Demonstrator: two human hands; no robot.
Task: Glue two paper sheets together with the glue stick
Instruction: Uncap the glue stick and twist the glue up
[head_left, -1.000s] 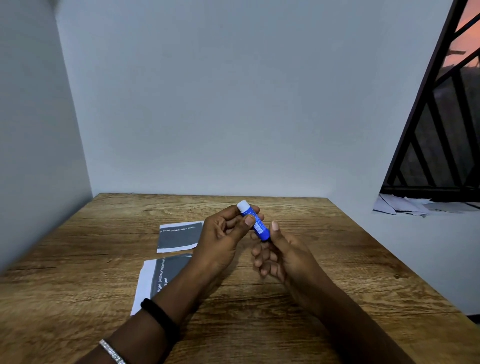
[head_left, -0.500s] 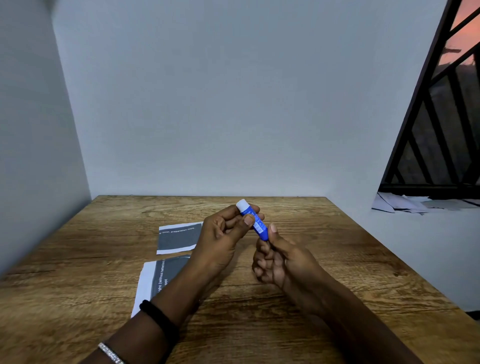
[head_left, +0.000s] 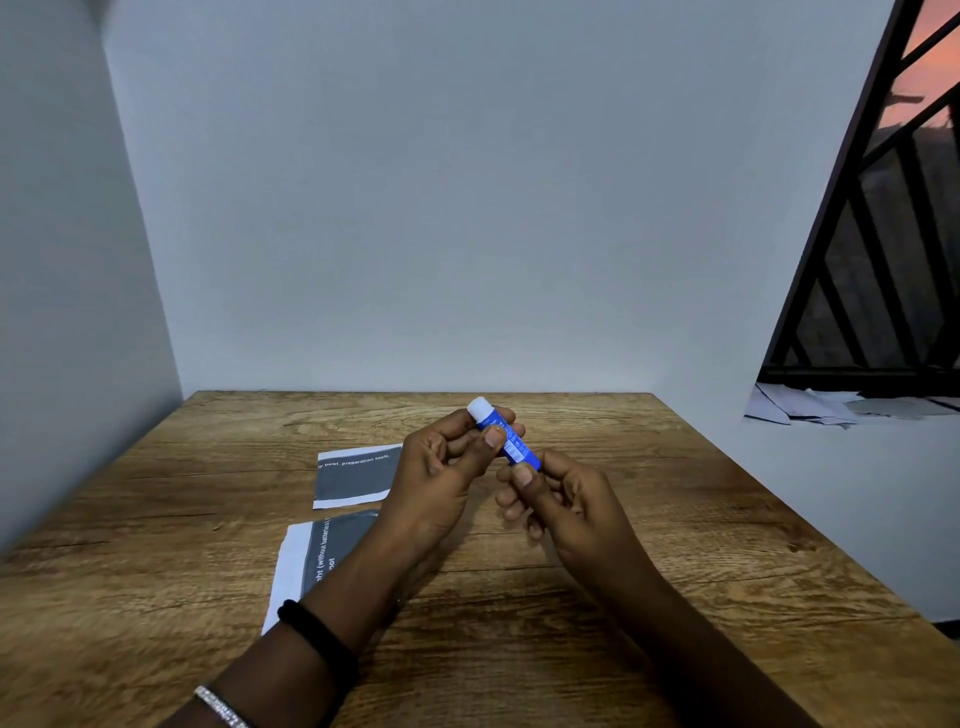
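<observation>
A blue glue stick (head_left: 511, 444) with a white end (head_left: 479, 407) is held above the wooden table (head_left: 675, 519), tilted with the white end up and to the left. My left hand (head_left: 441, 467) grips its upper part between thumb and fingers. My right hand (head_left: 561, 506) pinches its lower end. Two paper sheets with grey printed areas lie on the table to the left: a small one (head_left: 353, 475) farther away and a larger one (head_left: 311, 558) nearer, partly hidden by my left forearm.
White walls close the table at the back and left. A white ledge on the right carries loose papers (head_left: 810, 408) below a window with black bars (head_left: 883, 234).
My right hand has shifted its fingers on the lower end of the glue stick, and its thumb now sits on the blue end. The left hand and the papers stay put.
</observation>
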